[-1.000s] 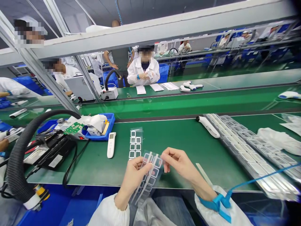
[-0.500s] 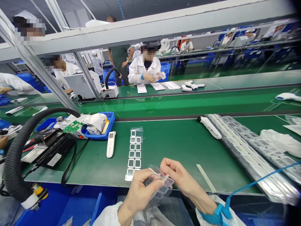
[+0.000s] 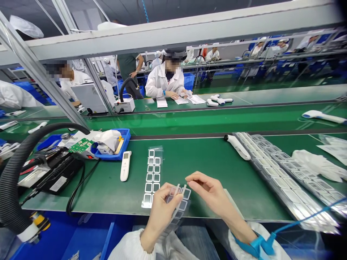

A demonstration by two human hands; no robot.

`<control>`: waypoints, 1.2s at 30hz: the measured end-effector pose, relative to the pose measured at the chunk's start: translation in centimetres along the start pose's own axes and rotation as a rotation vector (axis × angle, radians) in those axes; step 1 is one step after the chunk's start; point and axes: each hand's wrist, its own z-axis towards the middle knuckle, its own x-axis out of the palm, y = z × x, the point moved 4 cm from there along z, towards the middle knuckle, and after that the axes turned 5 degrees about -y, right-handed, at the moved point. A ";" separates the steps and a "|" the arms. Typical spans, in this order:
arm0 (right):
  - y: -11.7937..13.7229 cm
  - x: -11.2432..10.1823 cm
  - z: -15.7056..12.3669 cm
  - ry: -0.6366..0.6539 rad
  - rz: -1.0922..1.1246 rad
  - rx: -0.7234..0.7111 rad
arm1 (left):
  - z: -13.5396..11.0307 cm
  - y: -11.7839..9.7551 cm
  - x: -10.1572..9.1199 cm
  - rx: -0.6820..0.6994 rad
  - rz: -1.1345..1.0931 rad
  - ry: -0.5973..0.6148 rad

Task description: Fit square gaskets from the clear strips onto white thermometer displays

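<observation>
My left hand [image 3: 162, 209] is closed on a clear plastic sheet [image 3: 183, 205] that carries rows of dark-edged square pieces; narrow pale strips rise between its thumb and fingers. Just right of the sheet's upper end is my right hand [image 3: 208, 193], fingers curled and thumb close to the forefinger. Whether anything thin lies in that pinch I cannot make out. On the green bench left of my hands lies another clear sheet with white square frames [image 3: 149, 177]. A white handheld device with a small screen [image 3: 125, 166] rests further left.
On the right lie long stacks of framed sheets [image 3: 273, 173], a white device [image 3: 238, 147] and a white glove [image 3: 317, 162]. A blue tray [image 3: 126, 142] and black hose [image 3: 16, 173] stand left. Blue cord [image 3: 303, 218] runs from my right wrist. A co-worker [image 3: 165, 81] sits opposite.
My right hand has come away from the sheet, up and to the right. In my left hand the sheet now stands more upright, with pale strips showing. The co-worker's hands have lowered towards the papers.
</observation>
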 end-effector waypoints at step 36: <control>-0.7 1.2 -1.2 -0.190 -0.582 -0.564 | 7.9 1.6 0.6 -0.344 -0.727 0.003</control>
